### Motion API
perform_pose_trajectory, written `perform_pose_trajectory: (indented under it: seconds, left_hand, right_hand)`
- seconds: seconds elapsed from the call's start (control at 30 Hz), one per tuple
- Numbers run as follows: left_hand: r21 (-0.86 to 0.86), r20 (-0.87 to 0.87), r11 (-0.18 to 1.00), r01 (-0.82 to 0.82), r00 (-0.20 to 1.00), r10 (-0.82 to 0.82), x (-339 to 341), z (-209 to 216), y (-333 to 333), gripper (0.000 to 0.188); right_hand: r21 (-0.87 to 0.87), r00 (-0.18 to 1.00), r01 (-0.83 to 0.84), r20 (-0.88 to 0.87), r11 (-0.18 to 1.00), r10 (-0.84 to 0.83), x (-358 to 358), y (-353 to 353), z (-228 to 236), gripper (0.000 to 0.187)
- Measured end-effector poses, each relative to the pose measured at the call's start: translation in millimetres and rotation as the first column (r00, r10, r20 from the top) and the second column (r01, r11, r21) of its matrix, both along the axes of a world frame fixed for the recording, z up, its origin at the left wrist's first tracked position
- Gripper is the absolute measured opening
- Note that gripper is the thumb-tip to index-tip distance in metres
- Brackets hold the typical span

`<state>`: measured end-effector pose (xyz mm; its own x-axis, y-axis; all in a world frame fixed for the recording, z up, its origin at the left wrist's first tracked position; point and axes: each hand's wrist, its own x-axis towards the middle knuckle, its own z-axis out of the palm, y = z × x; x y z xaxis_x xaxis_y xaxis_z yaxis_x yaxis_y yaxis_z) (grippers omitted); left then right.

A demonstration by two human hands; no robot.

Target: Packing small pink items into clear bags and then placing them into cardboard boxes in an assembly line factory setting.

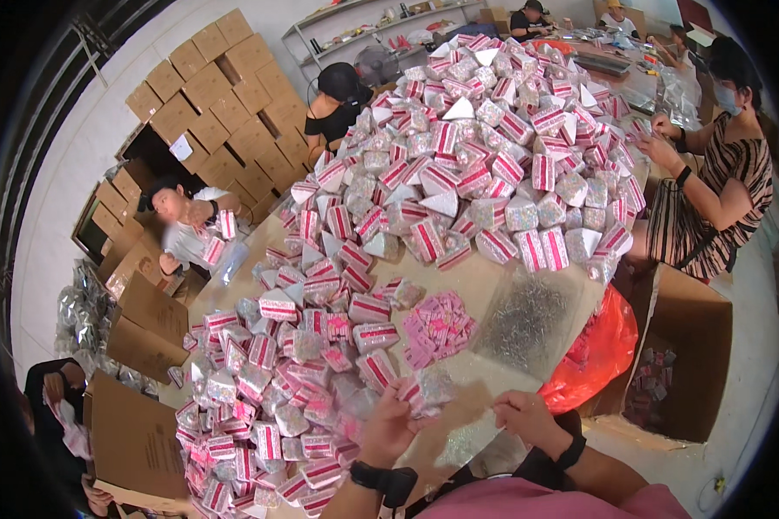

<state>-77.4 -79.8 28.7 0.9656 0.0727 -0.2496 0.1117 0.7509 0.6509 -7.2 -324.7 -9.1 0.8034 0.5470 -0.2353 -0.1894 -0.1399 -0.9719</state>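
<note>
Pink-striped glittery wedge pack (433, 388) is in the grip of my left hand (391, 426), just my side of the pink card pile (440, 329), while my right hand (530, 419) has its fingers bunched, can't tell if around anything tbh.

You can read no words or numbers here. The pink cards (439, 328) heaped in front of you carry small printed marks, as do some wedge-shaped packages (279, 306), all too small to make out. To your left, a white sheet (181, 147) on the stacked cartons (207, 86) and faint print on the near cardboard box (137, 432) are likewise too blurred.
</note>
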Motion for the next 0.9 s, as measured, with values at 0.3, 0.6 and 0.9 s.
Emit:
perform_pose_trajectory:
  seconds: [0.3, 0.6, 0.9]
  left_hand:
    - [-0.251, -0.094, 0.968, 0.019, 0.995, -0.044, -21.9, -41.0, -46.6, 0.037]
    - [-0.313, 0.011, 0.934, 0.175, 0.983, -0.181, -39.7, -27.1, -55.5, 0.046]
    - [0.022, -0.022, 0.99, 0.139, 0.99, -0.139, -48.0, -14.4, -62.0, 0.047]
  right_hand:
    - [0.349, 0.971, -0.079, -0.187, 0.934, 0.151, -21.9, 12.6, 36.7, 0.013]
    - [0.29, 0.972, -0.077, -0.191, 0.954, 0.137, -21.4, 19.8, 69.7, 0.014]
    - [0.313, 0.973, -0.147, -0.125, 0.938, 0.194, -21.3, 35.3, 71.4, 0.015]
